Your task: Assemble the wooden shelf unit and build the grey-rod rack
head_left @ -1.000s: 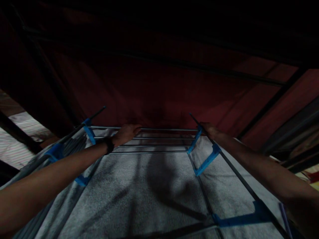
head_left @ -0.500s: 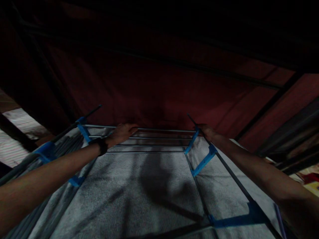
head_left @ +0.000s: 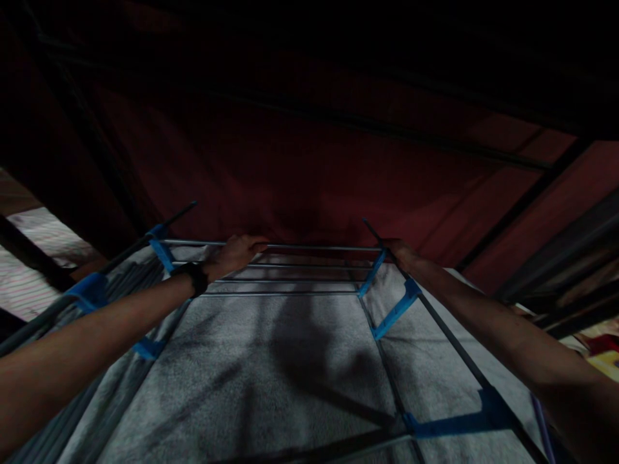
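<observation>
A rack frame of thin grey metal tubes (head_left: pixel 319 294) with blue plastic brackets (head_left: pixel 397 312) lies over a grey cloth surface. My left hand (head_left: pixel 239 250), with a dark band at the wrist, is closed around the far cross tube, left of its middle. At the far right corner, my right hand (head_left: pixel 400 252) is wrapped round the side tube beside a blue bracket; its fingers are partly hidden. Several loose tubes (head_left: pixel 120 287) lie along the left side.
Behind the rack hangs a dark red cloth (head_left: pixel 309 187) with dark poles across it. Striped pale fabric (head_left: pixel 39 258) shows at the far left. Yellow and red items (head_left: pixel 604 357) lie at the right edge.
The far cross tube sits very slightly higher in view, with both hands still at the same places on the rack.
</observation>
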Demonstrator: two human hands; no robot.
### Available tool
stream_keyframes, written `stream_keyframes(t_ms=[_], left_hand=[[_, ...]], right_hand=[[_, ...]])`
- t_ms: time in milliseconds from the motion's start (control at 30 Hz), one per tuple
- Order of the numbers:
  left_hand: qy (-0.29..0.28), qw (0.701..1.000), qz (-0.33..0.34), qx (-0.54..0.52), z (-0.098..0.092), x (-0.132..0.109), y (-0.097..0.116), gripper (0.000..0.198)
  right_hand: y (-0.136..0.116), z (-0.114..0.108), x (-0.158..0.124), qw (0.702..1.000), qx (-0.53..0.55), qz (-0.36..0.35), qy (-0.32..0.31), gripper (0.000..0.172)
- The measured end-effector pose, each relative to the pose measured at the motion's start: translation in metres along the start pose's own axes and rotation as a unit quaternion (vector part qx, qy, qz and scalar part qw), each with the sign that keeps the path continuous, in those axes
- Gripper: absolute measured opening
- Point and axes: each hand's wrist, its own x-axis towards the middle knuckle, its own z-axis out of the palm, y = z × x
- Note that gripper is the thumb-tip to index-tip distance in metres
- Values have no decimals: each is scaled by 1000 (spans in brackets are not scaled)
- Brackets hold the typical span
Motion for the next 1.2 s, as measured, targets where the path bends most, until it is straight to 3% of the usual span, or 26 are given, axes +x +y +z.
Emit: stream_keyframes(t_ms=[200,500,933,1200], left_hand=[[-17,1000,7,-4,1,1,-7,45],[-25,1000,3,-11,-1,-4,-2,49],[-33,999,-14,-16,0,-3,-10,49],[-58,998,-27,25,-5,-4,1,48]], right_hand=[[-1,0,-1,999,31,35,0,9],[-3,2,0,999,39,31,6,10],[-7,7,-11,1000,12,16,-11,8],[-2,10,-2,999,-31,1,28,3]])
